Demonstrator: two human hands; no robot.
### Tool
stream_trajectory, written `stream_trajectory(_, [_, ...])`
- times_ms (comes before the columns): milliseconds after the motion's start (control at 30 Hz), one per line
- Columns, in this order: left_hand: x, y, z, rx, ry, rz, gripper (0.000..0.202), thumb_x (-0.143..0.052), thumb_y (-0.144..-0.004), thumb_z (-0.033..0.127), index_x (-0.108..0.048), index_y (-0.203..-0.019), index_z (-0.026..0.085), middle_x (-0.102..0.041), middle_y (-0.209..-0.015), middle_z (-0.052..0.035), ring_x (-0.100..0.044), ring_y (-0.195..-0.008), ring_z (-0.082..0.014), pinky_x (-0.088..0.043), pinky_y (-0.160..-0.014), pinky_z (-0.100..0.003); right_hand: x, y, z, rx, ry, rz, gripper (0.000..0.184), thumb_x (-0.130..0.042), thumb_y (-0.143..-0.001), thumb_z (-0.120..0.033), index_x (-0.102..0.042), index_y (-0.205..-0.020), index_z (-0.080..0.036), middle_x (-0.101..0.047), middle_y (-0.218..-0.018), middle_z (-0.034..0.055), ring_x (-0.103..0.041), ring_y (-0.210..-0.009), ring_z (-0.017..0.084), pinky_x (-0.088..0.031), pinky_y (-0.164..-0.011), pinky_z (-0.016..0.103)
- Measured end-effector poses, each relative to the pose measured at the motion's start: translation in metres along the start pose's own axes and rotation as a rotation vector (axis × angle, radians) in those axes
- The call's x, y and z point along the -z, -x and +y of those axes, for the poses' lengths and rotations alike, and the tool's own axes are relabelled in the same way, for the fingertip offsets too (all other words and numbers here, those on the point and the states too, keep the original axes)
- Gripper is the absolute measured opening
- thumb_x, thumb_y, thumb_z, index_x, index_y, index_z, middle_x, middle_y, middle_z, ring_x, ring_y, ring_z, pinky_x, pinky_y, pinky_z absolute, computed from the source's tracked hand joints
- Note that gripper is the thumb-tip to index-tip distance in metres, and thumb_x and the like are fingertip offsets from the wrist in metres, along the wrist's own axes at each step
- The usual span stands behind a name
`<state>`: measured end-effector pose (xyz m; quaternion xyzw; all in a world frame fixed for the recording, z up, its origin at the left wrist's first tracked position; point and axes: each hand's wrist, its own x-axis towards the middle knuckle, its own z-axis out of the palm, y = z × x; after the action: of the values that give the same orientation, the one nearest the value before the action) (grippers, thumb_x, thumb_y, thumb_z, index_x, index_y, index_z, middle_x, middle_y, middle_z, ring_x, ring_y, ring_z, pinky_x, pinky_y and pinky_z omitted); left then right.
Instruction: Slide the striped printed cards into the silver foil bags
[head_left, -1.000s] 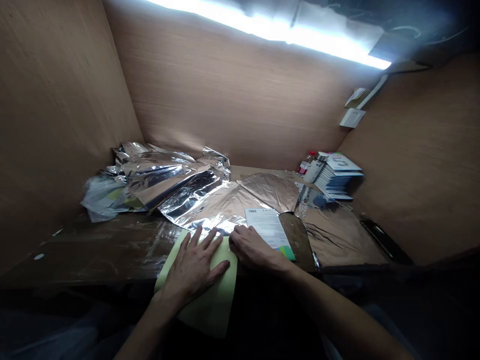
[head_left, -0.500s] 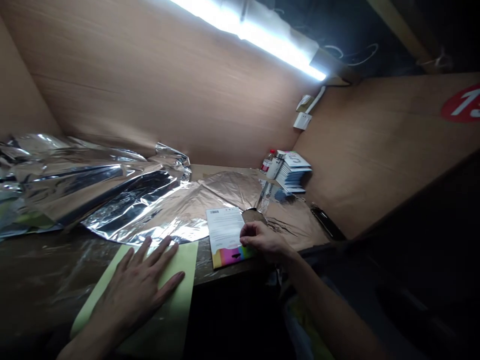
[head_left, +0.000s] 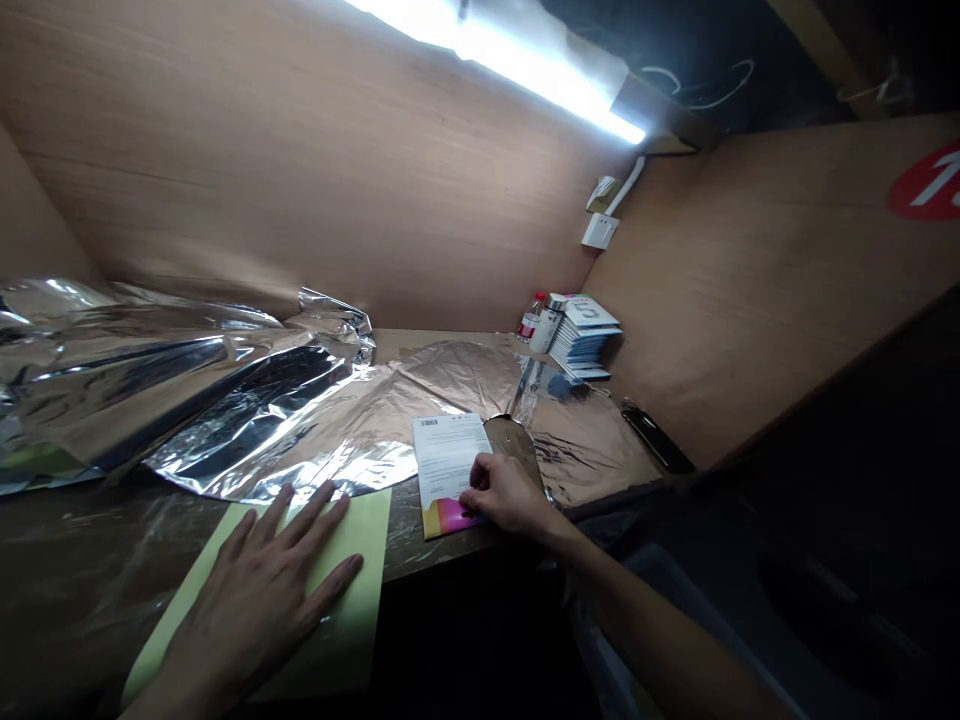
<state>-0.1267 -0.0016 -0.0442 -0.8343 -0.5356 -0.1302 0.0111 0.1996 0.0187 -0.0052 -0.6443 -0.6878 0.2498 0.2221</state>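
My left hand [head_left: 262, 575] lies flat with fingers spread on a pale yellow-green sheet [head_left: 364, 590] that hangs over the table's front edge. To its right is a flat white printed packet [head_left: 448, 455] with a barcode at the top and a yellow-to-pink band along the bottom. My right hand [head_left: 506, 495] is over the packet's lower right part. Its thumb and fingertips are pinched together above the coloured band. Whether anything small is between them is hidden.
Shiny silver film [head_left: 247, 400] covers much of the table, crumpled at the left. Toward the back right corner stand a red-capped bottle [head_left: 529, 322], a flask [head_left: 548, 325] and a stack of white packets [head_left: 585, 335]. A dark, glossy long object [head_left: 658, 437] lies by the right wall.
My right hand has slid left across the packet's lower part, covering more of the coloured band. My left hand stays flat on the sheet. The view has shifted slightly.
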Motion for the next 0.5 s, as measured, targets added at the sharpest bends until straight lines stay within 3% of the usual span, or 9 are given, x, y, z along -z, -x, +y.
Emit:
stream_trajectory(67, [-0.002,0.000,-0.003,0.001,0.005,-0.014,0.068,-0.053,-0.093,0.060,-0.052,-0.154,0.029,-0.042,-0.165,-0.0055,-0.026,-0.156,-0.0439,-0.027,-0.121,-0.067,0.002,0.006,-0.003,0.022,0.194,0.057,0.023,-0.081,-0.083,-0.036,-0.067,-0.091,-0.019,-0.074,-0.087,0.0042,-0.068,-0.080,0.020,-0.040,-0.065,0.027])
stream_trajectory(167, [-0.002,-0.002,-0.007,0.010,-0.004,-0.068,0.067,-0.052,-0.093,0.059,-0.053,-0.154,0.029,-0.044,-0.164,-0.0057,-0.029,-0.155,-0.0435,-0.029,-0.120,-0.067,0.009,0.014,0.001,-0.008,0.425,0.158,0.047,-0.075,-0.087,-0.058,-0.066,-0.109,-0.018,-0.074,-0.105,0.0113,-0.070,-0.092,0.028,-0.043,-0.071,0.032])
stream_trajectory(267, [0.010,-0.008,-0.002,0.027,-0.091,-0.072,0.064,-0.056,-0.091,0.057,-0.062,-0.146,0.026,-0.050,-0.160,-0.0081,-0.030,-0.153,-0.0477,-0.023,-0.121,-0.071,0.015,0.019,0.011,-0.112,0.497,0.211,0.044,-0.062,-0.097,-0.058,-0.064,-0.113,-0.018,-0.073,-0.113,0.0133,-0.070,-0.101,0.030,-0.045,-0.077,0.035])
stream_trajectory(367, [0.023,-0.021,0.032,0.006,-0.200,0.012,0.057,-0.058,-0.090,0.041,-0.066,-0.142,0.018,-0.049,-0.160,-0.0125,-0.026,-0.155,-0.0482,-0.017,-0.123,-0.072,0.016,0.020,0.016,-0.164,0.470,0.192,0.037,-0.063,-0.097,-0.053,-0.065,-0.111,-0.018,-0.075,-0.109,0.0122,-0.071,-0.101,0.030,-0.045,-0.078,0.034])
stream_trajectory(433, [0.022,-0.031,0.069,-0.101,-0.166,0.024,0.062,-0.056,-0.093,0.035,-0.055,-0.151,0.015,-0.042,-0.164,-0.0139,-0.028,-0.156,-0.0418,-0.027,-0.124,-0.063,0.013,0.021,0.016,-0.176,0.423,0.187,0.039,-0.067,-0.094,-0.055,-0.067,-0.109,-0.018,-0.076,-0.104,0.0123,-0.072,-0.098,0.031,-0.044,-0.075,0.034])
stream_trajectory(500, [0.007,-0.039,0.108,-0.236,-0.083,0.007,0.075,-0.063,-0.091,0.042,-0.044,-0.158,0.014,-0.036,-0.167,-0.0145,-0.031,-0.155,-0.0384,-0.038,-0.121,-0.055,0.011,0.024,0.015,-0.169,0.356,0.189,0.037,-0.070,-0.091,-0.053,-0.070,-0.105,-0.018,-0.077,-0.098,0.0123,-0.072,-0.093,0.031,-0.043,-0.073,0.034])
